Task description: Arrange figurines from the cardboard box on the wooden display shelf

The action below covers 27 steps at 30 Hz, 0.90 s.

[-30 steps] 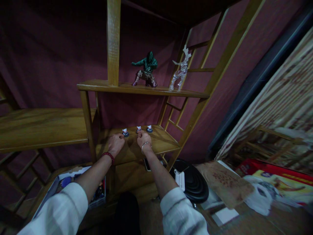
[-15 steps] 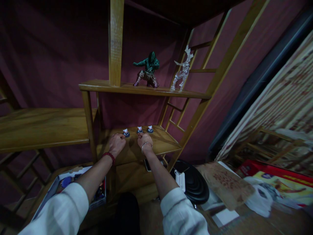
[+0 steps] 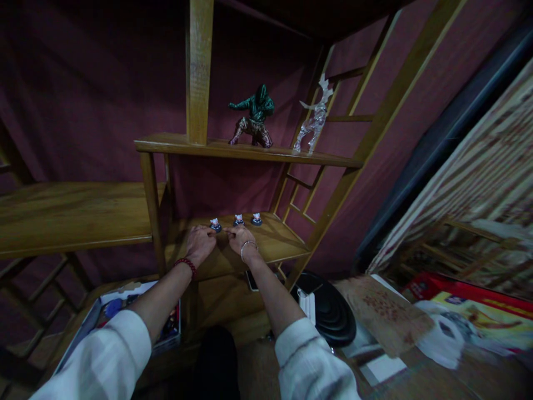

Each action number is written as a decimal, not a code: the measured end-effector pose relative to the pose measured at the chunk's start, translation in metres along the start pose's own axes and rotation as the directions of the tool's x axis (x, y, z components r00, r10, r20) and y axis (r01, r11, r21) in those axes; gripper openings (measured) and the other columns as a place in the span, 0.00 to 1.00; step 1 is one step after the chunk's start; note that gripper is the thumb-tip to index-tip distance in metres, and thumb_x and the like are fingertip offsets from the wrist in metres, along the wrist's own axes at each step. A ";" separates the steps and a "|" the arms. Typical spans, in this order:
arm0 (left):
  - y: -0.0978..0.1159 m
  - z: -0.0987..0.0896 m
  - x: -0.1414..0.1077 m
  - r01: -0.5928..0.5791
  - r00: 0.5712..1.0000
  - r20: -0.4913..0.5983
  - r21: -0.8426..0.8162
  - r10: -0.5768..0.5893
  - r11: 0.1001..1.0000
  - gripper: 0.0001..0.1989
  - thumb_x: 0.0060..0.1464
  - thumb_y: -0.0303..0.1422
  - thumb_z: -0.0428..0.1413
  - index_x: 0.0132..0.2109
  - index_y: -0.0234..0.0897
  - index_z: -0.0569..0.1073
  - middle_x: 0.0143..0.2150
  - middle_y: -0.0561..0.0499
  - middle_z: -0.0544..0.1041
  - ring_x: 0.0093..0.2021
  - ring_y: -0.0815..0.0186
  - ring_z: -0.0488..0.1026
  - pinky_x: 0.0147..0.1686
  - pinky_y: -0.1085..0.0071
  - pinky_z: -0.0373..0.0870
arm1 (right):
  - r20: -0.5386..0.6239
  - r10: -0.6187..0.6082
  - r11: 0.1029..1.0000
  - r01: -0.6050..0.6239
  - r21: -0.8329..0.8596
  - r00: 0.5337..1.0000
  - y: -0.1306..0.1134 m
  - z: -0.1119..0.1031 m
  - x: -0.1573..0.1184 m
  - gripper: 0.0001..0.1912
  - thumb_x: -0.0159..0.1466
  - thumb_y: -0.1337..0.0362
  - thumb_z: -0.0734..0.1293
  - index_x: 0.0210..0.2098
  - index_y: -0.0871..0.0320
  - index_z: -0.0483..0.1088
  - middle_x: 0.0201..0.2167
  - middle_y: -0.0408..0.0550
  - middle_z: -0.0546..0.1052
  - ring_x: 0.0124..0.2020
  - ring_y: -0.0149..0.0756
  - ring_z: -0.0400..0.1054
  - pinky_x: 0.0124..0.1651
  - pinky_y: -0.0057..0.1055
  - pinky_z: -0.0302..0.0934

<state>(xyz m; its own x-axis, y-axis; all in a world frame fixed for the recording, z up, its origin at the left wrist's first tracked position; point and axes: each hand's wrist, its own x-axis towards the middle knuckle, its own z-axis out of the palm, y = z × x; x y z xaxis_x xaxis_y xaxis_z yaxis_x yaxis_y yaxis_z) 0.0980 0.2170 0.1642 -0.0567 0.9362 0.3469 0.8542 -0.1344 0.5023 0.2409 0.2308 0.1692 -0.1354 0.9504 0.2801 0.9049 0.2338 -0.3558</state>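
Note:
Three small white figurines on dark round bases stand in a row on the lower wooden shelf [image 3: 266, 244]: the left one [image 3: 215, 225], the middle one [image 3: 239, 220] and the right one [image 3: 256, 219]. My left hand [image 3: 200, 243], with a red bead bracelet, has its fingertips pinched at the base of the left figurine. My right hand [image 3: 240, 240], wearing a silver bangle, is just in front of the middle figurine, its fingertips pointing left. Its fingers are drawn together; whether anything small is between them is hidden.
Above, a green-and-bronze crouching figure [image 3: 253, 118] and a clear deer figurine [image 3: 314, 119] stand on the upper shelf [image 3: 245, 151]. A box of items [image 3: 89, 322] lies lower left. A black round object [image 3: 333, 311] and a red box [image 3: 491, 311] are at right.
My right hand has shifted a little left, away from the middle figurine and toward the left one. My left hand stays by the left figurine. The view has moved slightly.

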 end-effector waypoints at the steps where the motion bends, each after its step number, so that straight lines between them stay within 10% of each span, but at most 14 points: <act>1: 0.000 0.001 0.000 -0.006 1.000 0.000 0.002 0.006 1.000 0.16 0.44 0.27 0.48 0.36 0.39 0.78 0.40 0.50 0.76 0.44 0.65 0.66 0.46 0.72 0.56 | 0.007 -0.017 1.000 0.017 -0.005 1.000 0.000 0.001 0.000 0.17 0.60 0.68 0.57 0.44 0.47 0.71 0.43 0.43 0.72 0.44 0.30 0.66 0.49 0.23 0.57; 27: 0.000 0.001 -0.001 0.021 1.000 0.013 0.007 -0.021 1.000 0.16 0.43 0.28 0.49 0.38 0.38 0.77 0.44 0.49 0.74 0.45 0.65 0.64 0.46 0.74 0.57 | 0.018 -0.036 0.999 0.037 -0.021 0.999 0.001 0.003 0.001 0.19 0.59 0.69 0.57 0.45 0.49 0.70 0.43 0.45 0.71 0.45 0.31 0.65 0.51 0.24 0.56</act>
<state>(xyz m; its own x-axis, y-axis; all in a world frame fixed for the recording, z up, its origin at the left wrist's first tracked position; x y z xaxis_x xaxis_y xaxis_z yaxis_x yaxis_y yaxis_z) 0.0984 0.2168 0.1632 -0.0678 0.9428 0.3264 0.8564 -0.1128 0.5038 0.2403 0.2328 0.1661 -0.1753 0.9448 0.2769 0.9074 0.2642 -0.3269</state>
